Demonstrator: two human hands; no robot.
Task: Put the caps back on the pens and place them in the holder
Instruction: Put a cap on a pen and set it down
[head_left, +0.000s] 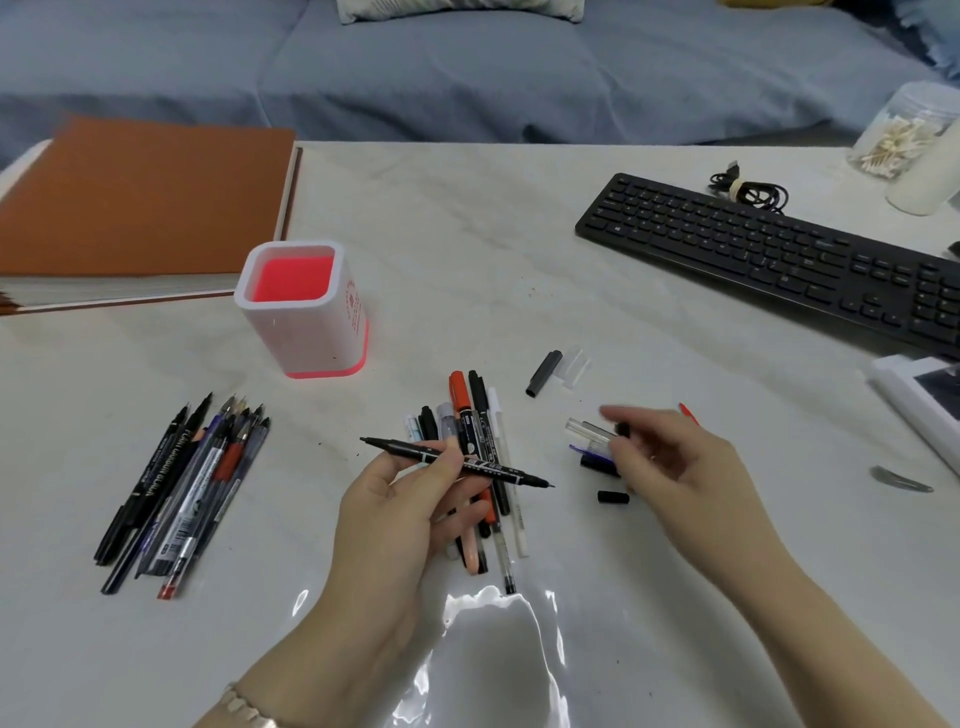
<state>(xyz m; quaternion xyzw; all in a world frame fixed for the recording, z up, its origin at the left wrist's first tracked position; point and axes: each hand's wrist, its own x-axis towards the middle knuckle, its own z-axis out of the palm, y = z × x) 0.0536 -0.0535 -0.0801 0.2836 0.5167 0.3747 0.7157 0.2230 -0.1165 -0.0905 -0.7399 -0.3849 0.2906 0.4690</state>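
Observation:
My left hand (400, 514) grips a black double-ended marker (488, 467) at its middle, both tips bare, held level above a small pile of capped pens (480, 415). My right hand (675, 462) is blurred over several loose caps (587, 431), its fingertips at a small black cap; whether it pinches that cap is unclear. Another black cap (613, 497) lies just below that hand. A dark cap (543, 374) and a clear cap (574, 366) lie farther back. The white holder (311, 338) with a red inside stands upright at centre left with nothing in it. Several uncapped pens (182, 493) lie bundled at the left.
A black keyboard (779, 260) runs along the right, with a coiled cable (748, 189) and a jar of cotton swabs (898, 135) behind it. A brown book (140, 208) lies at the back left. A white box (904, 400) sits at the right edge.

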